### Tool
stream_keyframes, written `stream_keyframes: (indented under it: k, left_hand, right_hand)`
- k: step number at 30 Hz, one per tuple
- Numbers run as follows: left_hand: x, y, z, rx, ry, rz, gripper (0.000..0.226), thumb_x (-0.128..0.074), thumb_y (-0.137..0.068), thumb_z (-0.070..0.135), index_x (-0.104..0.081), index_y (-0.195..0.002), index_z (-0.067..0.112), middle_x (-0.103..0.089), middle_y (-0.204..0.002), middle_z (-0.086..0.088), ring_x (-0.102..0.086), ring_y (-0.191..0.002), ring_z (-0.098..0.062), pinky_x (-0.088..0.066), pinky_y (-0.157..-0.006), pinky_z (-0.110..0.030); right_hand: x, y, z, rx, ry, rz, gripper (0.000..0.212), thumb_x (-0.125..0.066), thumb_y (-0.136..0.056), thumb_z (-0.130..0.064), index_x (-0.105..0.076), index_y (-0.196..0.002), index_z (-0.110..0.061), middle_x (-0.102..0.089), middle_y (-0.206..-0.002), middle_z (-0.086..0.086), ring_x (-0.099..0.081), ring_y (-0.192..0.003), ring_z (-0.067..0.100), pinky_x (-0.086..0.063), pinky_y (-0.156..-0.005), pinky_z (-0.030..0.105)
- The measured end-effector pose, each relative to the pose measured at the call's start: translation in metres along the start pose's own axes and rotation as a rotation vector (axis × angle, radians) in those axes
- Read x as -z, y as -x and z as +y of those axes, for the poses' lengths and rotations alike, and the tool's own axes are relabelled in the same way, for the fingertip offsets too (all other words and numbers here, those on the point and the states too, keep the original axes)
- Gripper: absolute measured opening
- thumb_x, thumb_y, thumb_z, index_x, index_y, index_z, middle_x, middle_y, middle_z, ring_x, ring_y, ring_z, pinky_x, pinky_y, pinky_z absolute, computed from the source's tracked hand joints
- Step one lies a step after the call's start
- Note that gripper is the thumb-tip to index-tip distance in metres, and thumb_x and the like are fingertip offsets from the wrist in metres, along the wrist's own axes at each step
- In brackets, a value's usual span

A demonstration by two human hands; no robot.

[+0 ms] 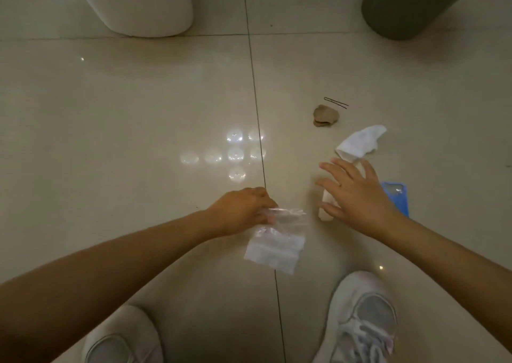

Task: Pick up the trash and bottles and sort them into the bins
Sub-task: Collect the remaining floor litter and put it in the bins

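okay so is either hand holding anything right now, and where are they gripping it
The left hand pinches a clear plastic bag at its top edge, so the bag hangs below. The right hand is spread open over a pale scrap on the floor, holding nothing.

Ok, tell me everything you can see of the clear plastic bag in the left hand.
The clear plastic bag is a small, see-through pouch of thin film, wrinkled and glossy, with a seam-like line near its lower edge. It looks empty. It hangs tilted above the pale tiled floor, pinched at its upper end by the left hand. Nothing else touches it; the right hand is apart from it.
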State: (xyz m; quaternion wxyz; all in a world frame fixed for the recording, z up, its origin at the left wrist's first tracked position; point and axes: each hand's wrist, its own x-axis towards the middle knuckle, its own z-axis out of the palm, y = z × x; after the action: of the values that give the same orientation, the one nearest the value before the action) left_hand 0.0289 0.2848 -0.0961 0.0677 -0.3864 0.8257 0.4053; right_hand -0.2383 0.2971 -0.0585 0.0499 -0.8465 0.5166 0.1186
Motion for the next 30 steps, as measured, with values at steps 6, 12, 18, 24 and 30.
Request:
stream_keyframes:
  k: [6,12,18,24,30]
  left_hand:
    - [-0.025,-0.01,0.012,-0.237,-0.315,-0.064,0.058,-0.008,-0.093,0.057,-0.023,-0.147,0.041,-0.027,-0.149,0.006,-0.035,-0.127,-0.018,-0.039,-0.093,-0.036]
    - [-0.043,-0.004,0.032,-0.095,-0.358,-0.108,0.098,-0.03,-0.074,0.086,0.002,-0.151,0.033,-0.007,-0.158,0.006,-0.016,-0.139,-0.021,-0.028,-0.1,-0.044]
    - [-0.049,-0.001,0.043,-0.084,-0.318,-0.027,0.076,-0.033,-0.09,0.067,-0.003,-0.151,0.034,-0.016,-0.154,0.01,-0.023,-0.136,-0.019,-0.032,-0.098,-0.041]
    - [-0.061,0.006,0.048,0.059,-0.349,-0.055,0.077,-0.064,-0.084,0.034,-0.019,-0.146,0.026,-0.036,-0.142,0.001,-0.038,-0.126,-0.021,-0.031,-0.096,-0.036]
    - [-0.056,0.006,0.047,0.083,-0.378,-0.085,0.034,-0.052,-0.091,0.037,-0.054,-0.118,0.019,-0.049,-0.123,-0.001,-0.043,-0.114,-0.021,-0.03,-0.089,-0.034]
  right_hand:
    - [-0.022,0.05,0.022,-0.138,-0.013,-0.065,0.051,-0.081,-0.068,-0.036,-0.066,-0.112,-0.015,-0.058,-0.129,0.012,-0.053,-0.121,0.033,-0.035,-0.09,0.069]
    - [-0.036,0.052,0.013,-0.233,-0.118,-0.15,0.061,-0.066,-0.082,-0.045,-0.047,-0.137,-0.027,-0.042,-0.146,0.007,-0.044,-0.13,0.032,-0.028,-0.099,0.067]
    - [-0.035,0.034,0.01,-0.219,-0.247,-0.137,0.048,-0.041,-0.098,-0.036,-0.031,-0.145,-0.034,-0.02,-0.156,0.005,-0.033,-0.135,0.027,-0.023,-0.107,0.053]
    - [-0.039,0.02,0.01,-0.146,-0.251,-0.146,0.059,-0.061,-0.087,-0.02,-0.04,-0.142,-0.027,-0.048,-0.136,0.006,-0.056,-0.108,0.03,-0.039,-0.089,0.046]
    - [-0.045,0.019,0.012,-0.095,-0.285,-0.074,0.038,-0.067,-0.081,-0.012,-0.061,-0.118,-0.018,-0.06,-0.105,0.006,-0.061,-0.087,0.028,-0.043,-0.076,0.044]
